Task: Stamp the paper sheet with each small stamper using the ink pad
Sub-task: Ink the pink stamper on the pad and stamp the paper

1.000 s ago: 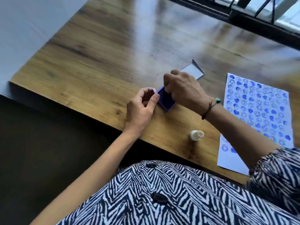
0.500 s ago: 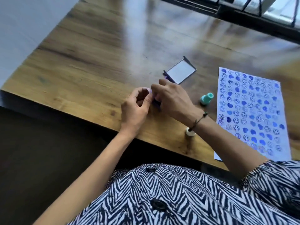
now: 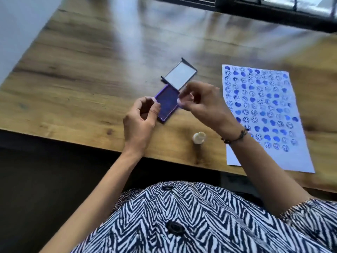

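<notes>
The purple ink pad (image 3: 166, 105) lies open on the wooden table, its lid (image 3: 180, 75) folded back behind it. My left hand (image 3: 140, 123) grips the pad's left edge with thumb and forefinger. Just above the pad's right edge, my right hand (image 3: 202, 103) is blurred and pinches a small pale stamper (image 3: 183, 102) in its fingertips. A white stamper (image 3: 199, 137) stands near the table's front edge. The paper sheet (image 3: 295, 159) lies to the right, covered in rows of blue smiley and heart prints. My right forearm crosses its lower left corner.
The table's front edge (image 3: 73, 141) runs just below my hands, with a dark floor beneath. A dark window frame (image 3: 273, 17) borders the far side. Bare wood stretches to the left of and behind the pad.
My right hand has lifted off the ink pad and shifted right, uncovering the inked surface. A teal stamper seen beside it half a second ago is out of sight now. My left hand stays on the pad.
</notes>
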